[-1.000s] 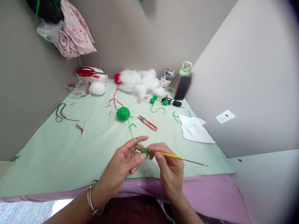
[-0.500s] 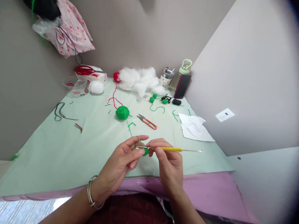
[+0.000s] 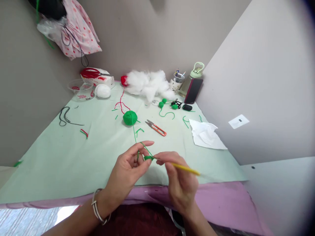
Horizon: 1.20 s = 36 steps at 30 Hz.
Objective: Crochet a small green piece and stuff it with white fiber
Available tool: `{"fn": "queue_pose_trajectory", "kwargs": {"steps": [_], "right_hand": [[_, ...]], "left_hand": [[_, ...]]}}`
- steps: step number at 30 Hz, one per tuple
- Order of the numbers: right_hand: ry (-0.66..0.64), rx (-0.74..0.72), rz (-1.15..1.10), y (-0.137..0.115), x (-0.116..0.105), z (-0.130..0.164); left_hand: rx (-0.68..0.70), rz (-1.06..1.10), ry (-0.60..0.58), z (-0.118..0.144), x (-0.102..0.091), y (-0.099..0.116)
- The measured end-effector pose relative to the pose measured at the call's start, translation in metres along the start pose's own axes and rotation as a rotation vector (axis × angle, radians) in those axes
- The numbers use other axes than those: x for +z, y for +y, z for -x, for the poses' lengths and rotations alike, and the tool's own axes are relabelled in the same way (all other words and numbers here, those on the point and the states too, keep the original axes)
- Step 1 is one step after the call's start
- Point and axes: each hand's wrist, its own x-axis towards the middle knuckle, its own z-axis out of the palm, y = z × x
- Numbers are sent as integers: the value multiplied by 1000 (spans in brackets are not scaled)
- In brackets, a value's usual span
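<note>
My left hand [image 3: 131,167] pinches a small green crochet piece [image 3: 148,158] between thumb and fingers, with green yarn running over its raised index finger. In my right hand [image 3: 180,173] is a crochet hook with a yellow handle [image 3: 185,168], its tip at the edge of the green piece. The hook slants down to the right, and its far end is blurred. From the left hand the yarn leads up to a green yarn ball [image 3: 130,118]. Orange thread snips [image 3: 156,127] lie beyond the hands.
White stuffing [image 3: 149,84] is heaped at the back beside a red yarn ball [image 3: 124,80]. White yarn [image 3: 102,91], a clear tub [image 3: 80,90] and red scissors [image 3: 92,73] are back left. Small green pieces [image 3: 161,104], a phone [image 3: 193,90], a bottle [image 3: 189,83] and crumpled paper [image 3: 206,134] stand or lie to the right.
The hook's tip has drawn back to the right, and its handle has swung from level to sloping down. The left hand has shifted slightly left with the green piece.
</note>
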Motion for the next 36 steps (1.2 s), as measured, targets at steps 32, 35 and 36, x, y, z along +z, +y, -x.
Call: {"fn": "queue_pose_trajectory", "kwargs": {"steps": [32, 35, 36], "right_hand": [[144, 211, -389, 6, 5, -8], [117, 247, -382, 8, 6, -5], [112, 265, -393, 10, 5, -4]], "left_hand": [[-159, 318, -119, -7, 0, 11], [-112, 212, -114, -5, 1, 9], [-100, 184, -102, -5, 0, 8]]}}
